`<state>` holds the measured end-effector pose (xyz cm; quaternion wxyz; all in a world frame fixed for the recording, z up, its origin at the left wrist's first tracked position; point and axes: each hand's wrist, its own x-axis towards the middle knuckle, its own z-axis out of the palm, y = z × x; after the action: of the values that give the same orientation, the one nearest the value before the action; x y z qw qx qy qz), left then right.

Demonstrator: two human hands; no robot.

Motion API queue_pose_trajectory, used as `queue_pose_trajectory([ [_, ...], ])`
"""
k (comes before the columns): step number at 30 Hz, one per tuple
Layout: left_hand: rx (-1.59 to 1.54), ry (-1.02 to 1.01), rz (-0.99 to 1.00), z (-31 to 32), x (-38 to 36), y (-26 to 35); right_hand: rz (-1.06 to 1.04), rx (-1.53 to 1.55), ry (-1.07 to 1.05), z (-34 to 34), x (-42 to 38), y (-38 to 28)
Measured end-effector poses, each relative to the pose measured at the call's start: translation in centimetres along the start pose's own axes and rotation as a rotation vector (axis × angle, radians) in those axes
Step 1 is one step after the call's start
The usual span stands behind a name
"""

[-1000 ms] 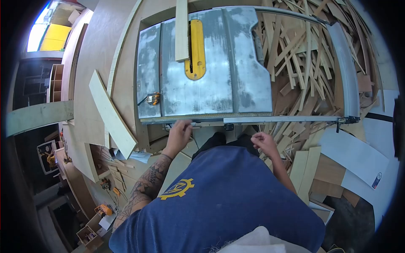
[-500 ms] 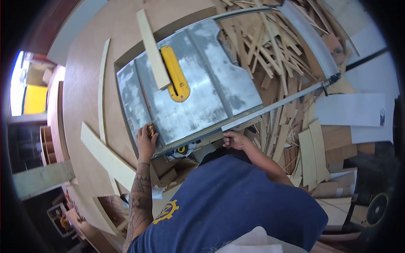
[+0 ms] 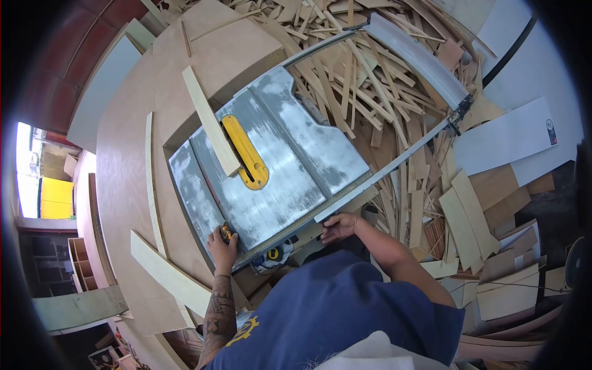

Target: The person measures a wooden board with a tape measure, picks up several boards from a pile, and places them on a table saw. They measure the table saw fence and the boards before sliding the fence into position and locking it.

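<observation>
A metal saw table (image 3: 283, 185) with a yellow insert plate (image 3: 246, 151) lies in front of me. A pale wood strip (image 3: 209, 120) rests along the left side of the yellow plate. My left hand (image 3: 222, 248) is closed around a small orange and black object (image 3: 226, 233) at the table's near left corner. Near the front rail (image 3: 296, 223), my right hand (image 3: 341, 227) has its fingers partly curled and apart, beside the near end of the long metal rail (image 3: 394, 165). Nothing shows in that hand.
Wood strips (image 3: 151, 185) and a wider board (image 3: 169, 274) lie on the plywood surface (image 3: 123, 179) at left. A heap of offcuts (image 3: 376, 92) fills the area beyond the table's right side. White panels (image 3: 505, 135) are at far right.
The view has shifted, so the saw table appears lower and further left. My right hand's fingers have loosened from a closed shape near the rail end. My left hand still grips the orange and black object.
</observation>
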<state>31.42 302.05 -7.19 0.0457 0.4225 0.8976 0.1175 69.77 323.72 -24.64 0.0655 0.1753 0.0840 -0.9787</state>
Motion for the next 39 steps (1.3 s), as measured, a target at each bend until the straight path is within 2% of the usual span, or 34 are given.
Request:
queue_pose_trajectory([
  [1, 0.005, 0.009, 0.005, -0.3, 0.1, -0.1, -0.006, -0.004, -0.009, -1.5, 1.1, 1.0],
  [3, 0.004, 0.012, 0.011, -0.1, 0.0, 0.3, -0.079, -0.067, 0.270, -5.2, 2.3, 2.5],
  [4, 0.006, 0.025, 0.018, 0.0, -0.1, 0.4, -0.126, -0.487, 0.697, 0.2, 1.5, 1.9],
  [5, 0.001, 0.020, 0.028, 0.2, -0.2, 0.7, -0.132, -0.481, 0.707, 3.9, 1.2, 2.0],
  [7, 0.055, 0.054, -0.021, 0.2, -0.3, 1.2, -0.428, -1.191, 1.386, 8.0, 1.3, 3.2],
  [8, 0.048, 0.040, -0.024, 0.5, -0.1, 0.9, -0.555, -1.102, 1.417, 7.5, 1.8, 3.7],
  [9, 0.044, 0.060, -0.032, 0.7, -0.2, 0.9, -0.566, -1.062, 1.456, 6.5, 1.9, 3.4],
  [11, 0.019, 0.061, 0.016, 1.0, -0.1, 0.5, -0.519, -1.095, 1.136, 3.3, 1.7, 3.4],
  [12, 0.020, 0.048, 0.051, 1.2, 0.0, 0.2, -0.281, -0.881, 0.823, 3.3, -0.2, 1.6],
  [13, 0.032, 0.052, 0.041, 1.4, -0.1, -0.1, -0.174, -0.591, 0.664, 3.1, -1.3, 0.9],
  [15, 0.046, 0.055, 0.042, 1.6, -0.2, -0.4, -0.031, -0.372, 0.391, -0.9, -0.1, 0.6],
  [16, 0.055, 0.057, 0.034, 1.6, -0.2, -0.5, -0.043, -0.363, 0.395, -1.7, 0.2, 0.7],
  [18, 0.073, 0.047, 0.019, 1.3, -0.2, 0.1, 0.026, -0.103, 0.116, -2.8, 1.3, 1.2],
  [19, 0.080, 0.045, 0.031, 1.1, 0.0, 0.0, 0.015, -0.095, 0.111, -3.7, 2.6, 1.8],
  [21, 0.069, 0.070, 0.029, 1.4, -0.4, 0.1, -0.194, -1.383, 0.642, -5.0, 4.5, 3.1],
  [22, 0.062, 0.075, 0.020, 1.9, -0.4, -0.1, -0.190, -1.193, 1.220, 7.0, 0.4, 2.5],
  [23, 0.066, 0.094, 0.015, 2.3, -0.5, -0.3, -0.188, -1.212, 1.216, 7.4, 0.5, 3.1],
  [25, 0.068, 0.136, -0.006, 2.4, -0.1, -0.5, -0.459, -1.119, 1.493, 8.1, 1.6, 4.5],
  [27, 0.045, 0.092, -0.023, 2.1, -0.2, -0.5, -0.453, -1.141, 1.490, 6.2, 1.9, 4.4],
  [29, 0.032, 0.082, -0.087, 1.6, -0.3, 0.0, -0.531, -1.119, 1.048, 3.3, 0.7, 3.0],
  [30, 0.015, 0.062, -0.127, 1.2, -0.1, 0.5, -0.299, -0.799, 0.766, 3.4, -0.8, 1.3],
  [31, -0.001, 0.039, -0.166, 0.8, 0.0, 1.2, -0.286, -0.814, 0.754, 2.8, -1.1, 0.8],
  [33, -0.099, 0.061, -0.151, -0.2, 0.2, 2.2, 0.006, -0.305, 0.475, 1.4, -0.6, 0.5],
  [34, -0.264, 0.017, -0.036, -0.6, 0.4, 2.7, -0.176, -0.220, 0.435, 0.9, 0.4, 1.3],
  [35, -0.425, -0.024, 0.084, -1.2, 0.8, 3.1, -0.168, -0.227, 0.431, 0.5, 1.2, 1.9],
  [37, -0.486, -0.045, 0.108, -2.3, 0.8, 6.0, -0.256, -1.349, 1.249, 4.6, 1.6, 2.7],
  [38, -0.610, -0.191, 0.082, -2.7, 0.8, 7.4, -0.438, -1.264, 1.475, 7.4, 1.7, 4.4],
  [39, -0.738, -0.336, 0.061, -2.6, 0.5, 8.7, -0.431, -1.272, 1.481, 8.2, 1.2, 5.0],
])
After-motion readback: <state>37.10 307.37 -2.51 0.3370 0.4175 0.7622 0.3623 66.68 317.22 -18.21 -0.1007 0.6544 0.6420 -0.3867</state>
